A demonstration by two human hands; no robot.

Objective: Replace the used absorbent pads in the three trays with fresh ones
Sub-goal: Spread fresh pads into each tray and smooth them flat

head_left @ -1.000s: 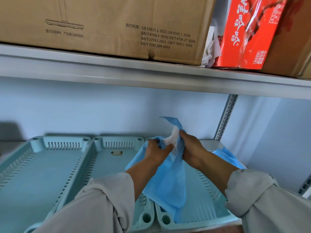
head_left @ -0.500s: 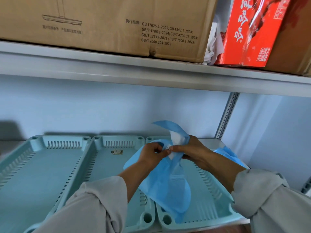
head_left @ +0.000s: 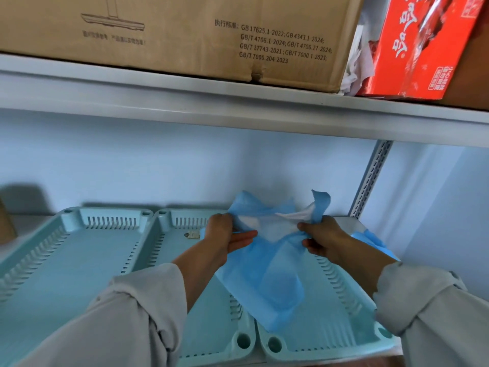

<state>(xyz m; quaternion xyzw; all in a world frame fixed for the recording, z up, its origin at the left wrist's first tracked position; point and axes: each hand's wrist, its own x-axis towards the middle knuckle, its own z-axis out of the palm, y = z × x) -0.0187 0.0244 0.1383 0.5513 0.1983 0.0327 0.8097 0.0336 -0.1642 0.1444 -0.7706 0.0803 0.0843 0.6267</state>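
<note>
Three pale teal trays sit side by side on the shelf: the left tray (head_left: 53, 260), the middle tray (head_left: 169, 250) and the right tray (head_left: 333, 321). A blue absorbent pad (head_left: 264, 282) with a white inner face hangs above the right tray. My left hand (head_left: 225, 234) pinches its left edge and my right hand (head_left: 320, 237) pinches its right edge, spreading the top apart. The bottoms of the left and middle trays are bare. More blue pads (head_left: 370, 239) lie at the right behind my right forearm.
An upper shelf board (head_left: 238, 102) runs close overhead, carrying a cardboard box (head_left: 185, 30) and a red package (head_left: 418, 49). A slotted metal upright (head_left: 370, 178) stands at the back right. A small brown object (head_left: 6, 229) sits at the far left.
My hands have moved apart, pulling the folded pad open so its white inner face shows. The view has shifted slightly.
</note>
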